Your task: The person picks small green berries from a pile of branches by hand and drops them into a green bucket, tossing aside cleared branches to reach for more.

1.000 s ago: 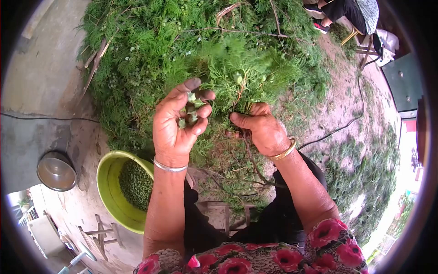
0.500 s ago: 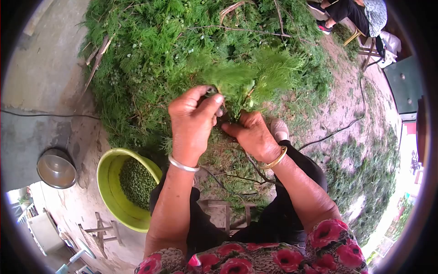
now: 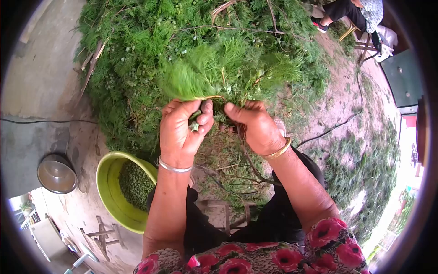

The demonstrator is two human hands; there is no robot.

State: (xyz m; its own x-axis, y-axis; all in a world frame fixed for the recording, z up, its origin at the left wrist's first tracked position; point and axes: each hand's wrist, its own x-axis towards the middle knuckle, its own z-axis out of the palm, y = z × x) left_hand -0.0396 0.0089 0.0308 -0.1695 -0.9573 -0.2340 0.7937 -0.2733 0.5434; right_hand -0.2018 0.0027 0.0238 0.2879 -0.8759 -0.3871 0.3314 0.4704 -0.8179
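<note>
Both forearms raised from the lap, bent at the elbow, wrists level and close together below a green sprig (image 3: 200,75). Left hand (image 3: 180,130) turned palm toward the camera, fingers curled inward, thumb pressed across them; small green pods (image 3: 195,124) pinched between thumb and fingertips, closed on them. Silver bangle (image 3: 172,167) round that wrist. Right hand (image 3: 255,128) seen back-up, fingers folded down over the brown stem (image 3: 248,157) of the sprig, thumb stretched leftward toward the other hand; clamped on the stem at the base of the foliage. Gold bangle (image 3: 279,150) on that wrist. Hands just beside each other, thumbs nearly meeting, not clearly touching. Sprig held upright, fanning above both hands, in front of a large heap of cut green branches (image 3: 137,59) on the ground. Yellow-green basin (image 3: 107,192) down by the left elbow, holding a mound of green pods. Steel bowl (image 3: 56,173) farther left on the concrete. Dark cable (image 3: 337,125) across the dirt to the right.
</note>
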